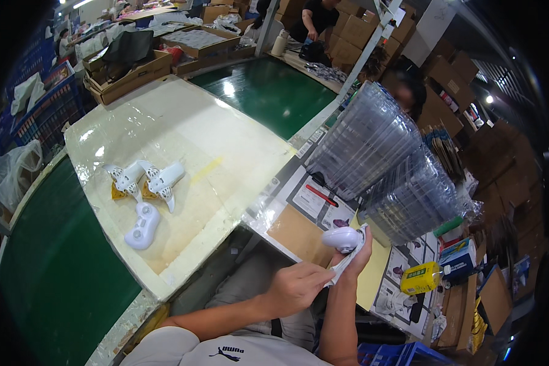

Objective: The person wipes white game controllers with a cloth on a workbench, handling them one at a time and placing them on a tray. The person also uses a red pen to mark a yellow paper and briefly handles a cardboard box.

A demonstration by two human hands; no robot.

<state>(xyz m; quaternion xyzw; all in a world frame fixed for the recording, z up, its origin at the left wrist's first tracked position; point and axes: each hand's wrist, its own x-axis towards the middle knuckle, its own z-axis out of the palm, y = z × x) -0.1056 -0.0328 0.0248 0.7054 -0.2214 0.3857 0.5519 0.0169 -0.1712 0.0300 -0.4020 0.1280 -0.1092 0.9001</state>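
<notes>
My right hand (355, 255) holds a small white rounded plastic part (341, 238) together with a thin clear plastic bag (346, 263) at the right of the workbench. My left hand (294, 288) pinches the lower end of that bag. On the pale plastic-covered bench top (226, 152) to the left lie two white winged toy bodies (145, 179) with yellow pieces under them, and a white controller-shaped part (142, 226) just below them.
Tall leaning stacks of clear plastic blister trays (384, 165) stand at the right over printed cards (314, 198). A yellow tape dispenser (419, 278) sits further right. Green conveyor belts (55, 262) run left and behind. Cardboard boxes and other people are at the back.
</notes>
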